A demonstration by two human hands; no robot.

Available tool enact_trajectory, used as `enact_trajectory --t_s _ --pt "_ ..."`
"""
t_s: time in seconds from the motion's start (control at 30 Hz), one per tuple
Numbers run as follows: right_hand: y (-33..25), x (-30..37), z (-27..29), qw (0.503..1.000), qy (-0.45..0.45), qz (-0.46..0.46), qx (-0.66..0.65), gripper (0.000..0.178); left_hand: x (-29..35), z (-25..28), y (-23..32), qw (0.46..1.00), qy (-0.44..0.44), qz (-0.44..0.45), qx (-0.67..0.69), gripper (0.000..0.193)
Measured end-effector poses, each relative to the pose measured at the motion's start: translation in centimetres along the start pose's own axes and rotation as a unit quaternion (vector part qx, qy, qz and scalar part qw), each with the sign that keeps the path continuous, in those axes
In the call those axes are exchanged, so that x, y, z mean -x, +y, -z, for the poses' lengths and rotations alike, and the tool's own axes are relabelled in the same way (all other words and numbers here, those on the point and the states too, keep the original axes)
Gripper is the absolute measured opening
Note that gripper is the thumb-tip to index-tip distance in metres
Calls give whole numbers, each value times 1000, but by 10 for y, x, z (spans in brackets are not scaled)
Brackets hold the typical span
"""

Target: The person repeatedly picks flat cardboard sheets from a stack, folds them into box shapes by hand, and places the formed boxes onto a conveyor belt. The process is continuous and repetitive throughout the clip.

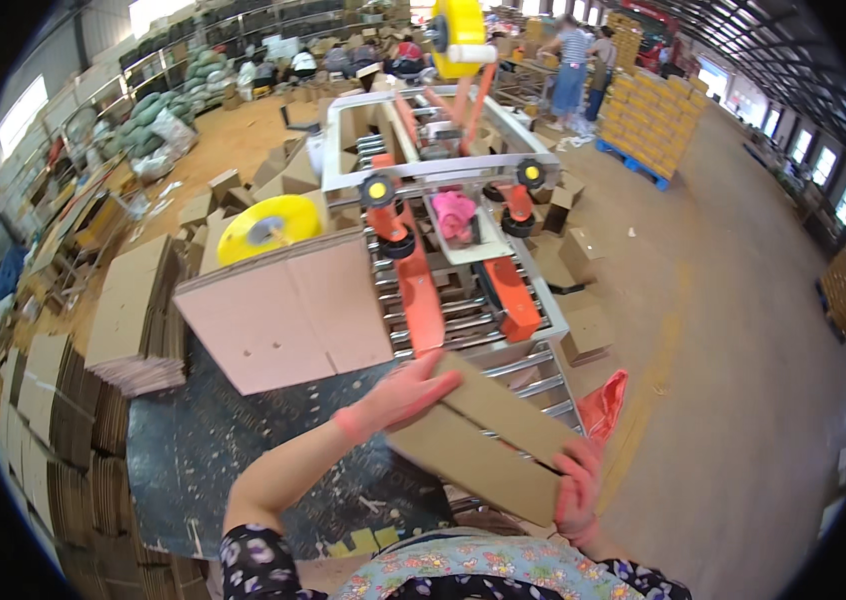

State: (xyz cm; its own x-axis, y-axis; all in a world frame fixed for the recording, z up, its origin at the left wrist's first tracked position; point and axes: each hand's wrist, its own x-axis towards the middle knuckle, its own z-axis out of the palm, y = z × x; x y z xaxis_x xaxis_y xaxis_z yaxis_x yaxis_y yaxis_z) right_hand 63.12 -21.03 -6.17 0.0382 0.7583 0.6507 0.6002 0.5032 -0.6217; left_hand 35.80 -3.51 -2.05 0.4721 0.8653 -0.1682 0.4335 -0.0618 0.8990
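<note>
Nearest, a cardboard box is held at a slant between two bare hands, over the rollers and just right of the dark table. The left hand has its fingers laid across the box's far left corner; the right hand has its fingers curled over the right end, so both are gripping it. Whether its underside touches the rollers cannot be told.

A narrow slit runs between the two top flaps. If the hands pressed unevenly, one flap could spring up or the slit could widen. Set down askew, the box could catch on the orange side guides ahead.

Near the rollers' right side, a red cloth hangs; it could snag if a sleeve or the box brushed it. To the left, a pale cardboard sheet leans beside a yellow tape roll; an elbow knock might topple it.

Beyond stands the white machine frame; farther right, stacked yellow packages rest on a blue pallet.
</note>
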Motion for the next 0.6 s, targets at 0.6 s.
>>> enact_trajectory --t_s 0.6 --pt "-54 -251 -352 959 -68 265 72 52 1 79 -128 905 281 -42 -318 41"
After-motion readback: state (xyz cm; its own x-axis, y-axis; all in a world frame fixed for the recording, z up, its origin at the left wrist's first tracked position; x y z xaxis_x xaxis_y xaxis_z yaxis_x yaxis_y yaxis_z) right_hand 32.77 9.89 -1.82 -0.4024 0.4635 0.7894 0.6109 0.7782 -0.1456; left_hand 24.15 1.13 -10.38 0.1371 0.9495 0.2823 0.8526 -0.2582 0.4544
